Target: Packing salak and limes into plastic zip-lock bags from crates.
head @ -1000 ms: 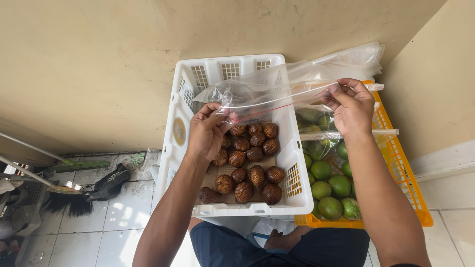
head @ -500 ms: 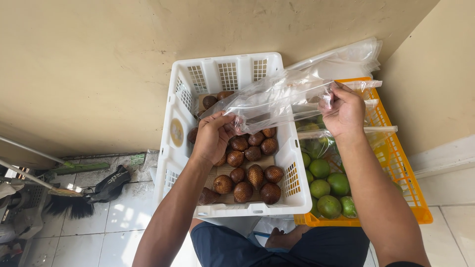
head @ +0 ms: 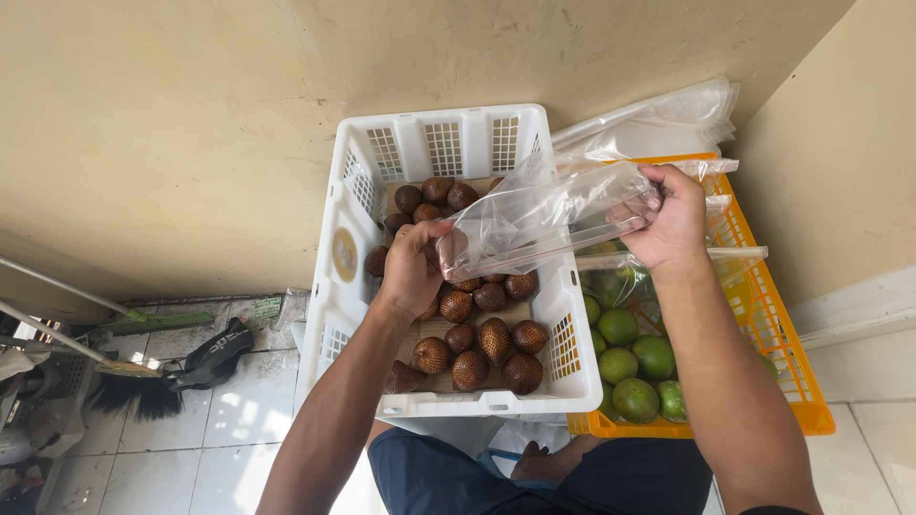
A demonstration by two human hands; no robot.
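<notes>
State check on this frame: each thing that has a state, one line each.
left hand: gripping the bag's left end
right hand: gripping the bag's right end
clear plastic bag: empty, held above the crates
white crate: open, part-filled with brown scaly fruit
orange crate: holds green fruit

Two crates stand side by side: one white crate (head: 355, 286) and one orange crate (head: 775, 334). The white one holds about seventeen brown scaly fruits (head: 494, 339) in view, some hidden behind a hand. The orange one shows about seven green limes (head: 634, 399), with more blurred under plastic. One clear bag (head: 544, 215) is held up by two hands, left hand (head: 412, 269) and right hand (head: 673, 219). One broom (head: 124, 377) lies on the floor.
</notes>
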